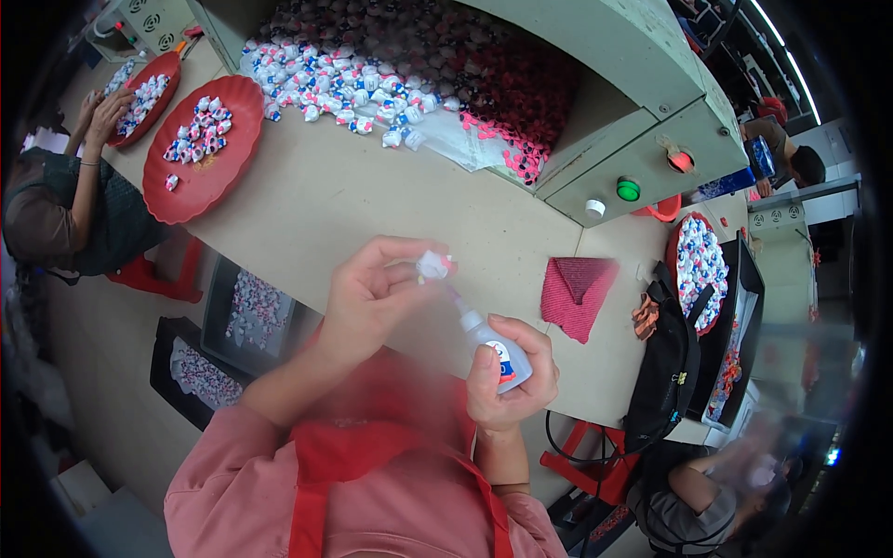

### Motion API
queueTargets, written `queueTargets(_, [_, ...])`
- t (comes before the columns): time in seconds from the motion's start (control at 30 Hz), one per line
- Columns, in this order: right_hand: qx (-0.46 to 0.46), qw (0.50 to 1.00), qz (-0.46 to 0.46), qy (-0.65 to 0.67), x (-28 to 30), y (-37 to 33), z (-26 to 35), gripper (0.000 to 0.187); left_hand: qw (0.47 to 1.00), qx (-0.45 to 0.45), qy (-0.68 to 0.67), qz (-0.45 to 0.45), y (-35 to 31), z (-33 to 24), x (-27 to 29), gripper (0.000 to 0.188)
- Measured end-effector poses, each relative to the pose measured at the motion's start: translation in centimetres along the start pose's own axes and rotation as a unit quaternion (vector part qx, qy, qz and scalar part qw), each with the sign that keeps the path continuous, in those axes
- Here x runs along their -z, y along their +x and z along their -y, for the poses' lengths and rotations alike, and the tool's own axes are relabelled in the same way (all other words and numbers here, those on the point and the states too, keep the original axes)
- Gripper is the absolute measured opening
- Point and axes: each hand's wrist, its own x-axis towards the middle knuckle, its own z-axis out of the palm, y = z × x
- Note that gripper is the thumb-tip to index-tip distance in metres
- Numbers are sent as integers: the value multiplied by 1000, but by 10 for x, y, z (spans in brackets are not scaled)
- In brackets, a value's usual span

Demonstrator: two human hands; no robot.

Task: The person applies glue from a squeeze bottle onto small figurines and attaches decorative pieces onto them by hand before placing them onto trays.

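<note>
Between the thumb and fingers of my left hand [372,288] is a small white figurine [433,266] with a pink spot, held up over the table. My right hand [513,372] is wrapped round a translucent squeeze bottle [502,355] with a blue and red label. The bottle's thin nozzle tilts up and left toward the figurine; a blurred patch hides whether the tip touches it. A folded dark pink cloth [575,302] lies on the table to the right of the bottle.
Ahead, a pale green cabinet [642,158] holds heaped white-and-blue figurines [344,88] and pink pieces [521,153]. A red scalloped plate [223,172] carries more at the left, beside a co-worker's hands [104,116]. At right are a black bag [662,372] and a filled red plate [677,246].
</note>
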Motion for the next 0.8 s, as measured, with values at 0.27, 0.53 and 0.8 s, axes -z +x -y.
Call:
queueTargets(0.27, [24, 1000, -3, 2, 0, -1, -1, 24, 997, 34, -73, 3, 4, 3, 8, 38])
queueTargets(0.53, [19, 1000, 3, 6, -1, 1, 0, 24, 996, 40, -80, 17, 3, -1, 9, 35])
queueTargets(0.8, [28, 1000, 1, 1, -1, 1, 0, 24, 995, 46, -88, 19, 3, -1, 10, 35])
